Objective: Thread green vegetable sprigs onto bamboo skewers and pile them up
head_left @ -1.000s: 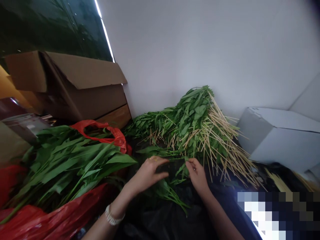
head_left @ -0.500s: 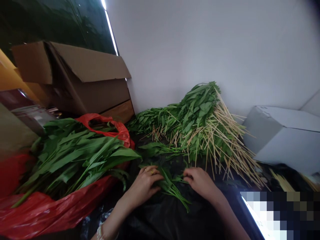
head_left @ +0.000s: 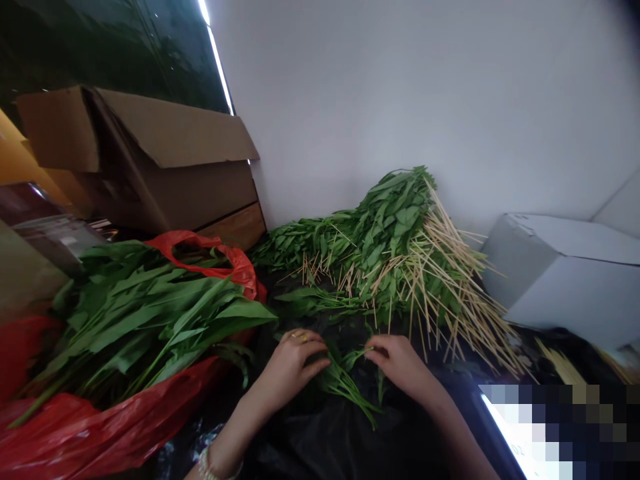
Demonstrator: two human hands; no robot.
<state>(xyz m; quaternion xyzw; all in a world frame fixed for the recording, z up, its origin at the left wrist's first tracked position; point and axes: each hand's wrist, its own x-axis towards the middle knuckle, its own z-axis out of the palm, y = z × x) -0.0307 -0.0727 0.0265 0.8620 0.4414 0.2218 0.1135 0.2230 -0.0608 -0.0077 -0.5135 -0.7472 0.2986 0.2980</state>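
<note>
Low in the middle, my left hand (head_left: 290, 367), with a ring on one finger, is closed around a small bunch of leafy greens (head_left: 353, 395). Its thin stems point toward the lower right. My right hand (head_left: 403, 365) pinches a small leafy sprig (head_left: 356, 356) between thumb and fingertips, just right of the bunch. Loose greens (head_left: 320, 301) lie just beyond both hands. Behind them rises a pile of skewered greens (head_left: 395, 213), the pale sticks (head_left: 445, 280) fanning out to the right.
A red plastic bag (head_left: 170, 393) full of long-leafed greens (head_left: 165, 313) stands at the left. Behind it is an open cardboard box (head_left: 200, 190). A white box (head_left: 565, 273) sits at the right, near more loose sticks (head_left: 560, 360). Black plastic (head_left: 310, 447) covers the surface. A lit screen (head_left: 505, 427) is at lower right.
My left hand has shifted slightly right with the bunch. Between the fingers of my right hand the sprig now shows more clearly, stretched toward the left hand. The view has turned a little.
</note>
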